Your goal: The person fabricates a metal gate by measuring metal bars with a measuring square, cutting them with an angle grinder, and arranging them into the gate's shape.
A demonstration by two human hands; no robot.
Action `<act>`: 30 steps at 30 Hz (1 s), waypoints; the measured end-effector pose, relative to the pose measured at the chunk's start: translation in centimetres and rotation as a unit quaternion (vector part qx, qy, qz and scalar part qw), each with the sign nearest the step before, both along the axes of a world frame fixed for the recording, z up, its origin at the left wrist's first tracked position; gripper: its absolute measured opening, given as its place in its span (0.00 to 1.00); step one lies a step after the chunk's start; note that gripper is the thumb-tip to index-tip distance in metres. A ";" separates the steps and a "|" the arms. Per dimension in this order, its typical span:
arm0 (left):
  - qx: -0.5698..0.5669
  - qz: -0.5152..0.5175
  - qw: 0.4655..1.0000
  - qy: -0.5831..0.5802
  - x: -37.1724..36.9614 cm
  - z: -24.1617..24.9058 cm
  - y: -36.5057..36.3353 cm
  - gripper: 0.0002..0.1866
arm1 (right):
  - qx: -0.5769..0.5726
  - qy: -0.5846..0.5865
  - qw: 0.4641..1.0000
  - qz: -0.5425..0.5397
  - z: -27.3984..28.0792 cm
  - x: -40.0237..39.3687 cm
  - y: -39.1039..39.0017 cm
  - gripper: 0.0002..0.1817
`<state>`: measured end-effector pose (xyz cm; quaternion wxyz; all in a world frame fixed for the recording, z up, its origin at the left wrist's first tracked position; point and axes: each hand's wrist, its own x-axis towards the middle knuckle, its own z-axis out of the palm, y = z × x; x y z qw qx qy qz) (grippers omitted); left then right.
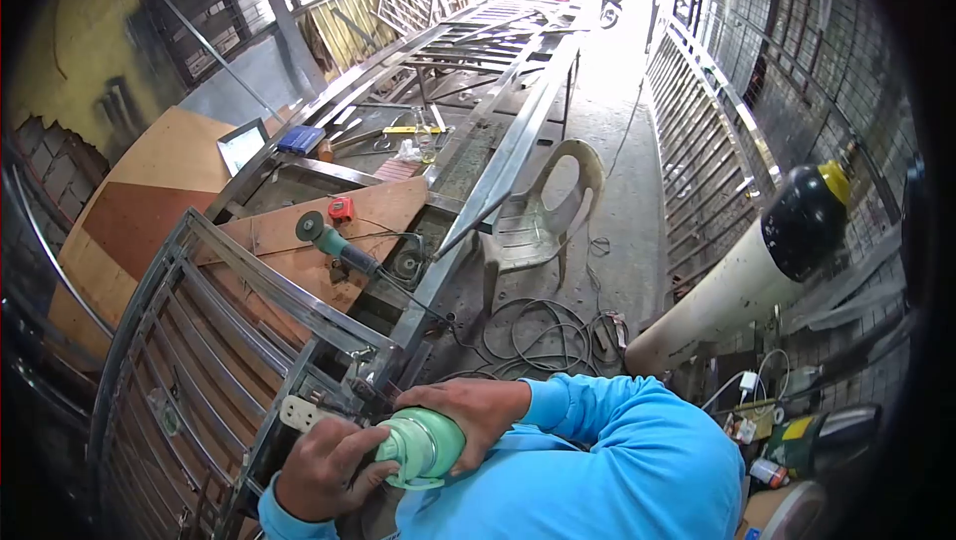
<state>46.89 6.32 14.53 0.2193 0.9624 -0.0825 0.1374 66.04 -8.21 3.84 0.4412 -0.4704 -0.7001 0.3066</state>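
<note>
Apparently, in the head view, the green bottle sits between both hands, just in front of the blue shirt. The right hand is wrapped round its body; the left hand is closed on the lid end. Just beyond the left hand is a power outlet; farther out lies a grinder. The step looks like working the lid, which calls for a firm right grip while the left twists or lifts.

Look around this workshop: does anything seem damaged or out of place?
Yes. At the far left, the yellow wall is broken away raggedly, baring grey blocks. Cable also lies in loose loops on the floor by the plastic chair, looking untidy.
</note>
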 end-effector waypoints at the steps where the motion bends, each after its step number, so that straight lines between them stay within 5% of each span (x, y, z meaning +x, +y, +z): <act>1: 0.003 0.030 0.999 -0.012 -1.3 -0.7 -0.8 0.23 | 0.000 0.002 1.000 -0.007 -0.2 -1.0 -0.5 0.50; 6: 0.033 0.135 0.987 -0.082 -5.8 -4.2 -2.7 0.21 | -0.019 -0.010 1.000 -0.020 -0.3 -5.5 -2.1 0.49; 9: 0.061 0.244 0.968 0.001 -9.0 -4.9 -3.7 0.25 | -0.032 -0.033 0.999 -0.020 0.0 -7.8 -2.5 0.50; 13: -0.044 0.225 0.968 -0.105 -10.4 -4.1 -5.3 0.24 | -0.022 -0.027 0.998 -0.045 -0.2 -9.9 -2.9 0.50; 16: -0.088 0.173 0.978 -0.075 -11.5 -4.0 -5.6 0.21 | -0.032 -0.028 0.998 -0.046 0.2 -10.7 -3.1 0.50; 21: -0.134 0.308 0.937 -0.093 -13.4 -4.1 -7.1 0.18 | -0.036 -0.040 0.997 -0.047 1.6 -12.4 -2.6 0.49; 24: -0.127 0.366 0.903 -0.188 -14.1 -4.8 -8.0 0.18 | 0.021 -0.051 0.997 -0.051 2.1 -13.3 -1.4 0.49; 28: 0.028 0.413 0.885 -0.212 -14.8 -2.1 -7.3 0.15 | 0.136 -0.105 0.981 -0.091 3.0 -14.5 0.4 0.50; 30: -0.100 0.434 0.867 -0.224 -16.1 -1.5 -7.0 0.14 | 0.121 -0.111 0.982 -0.089 4.1 -14.8 0.8 0.49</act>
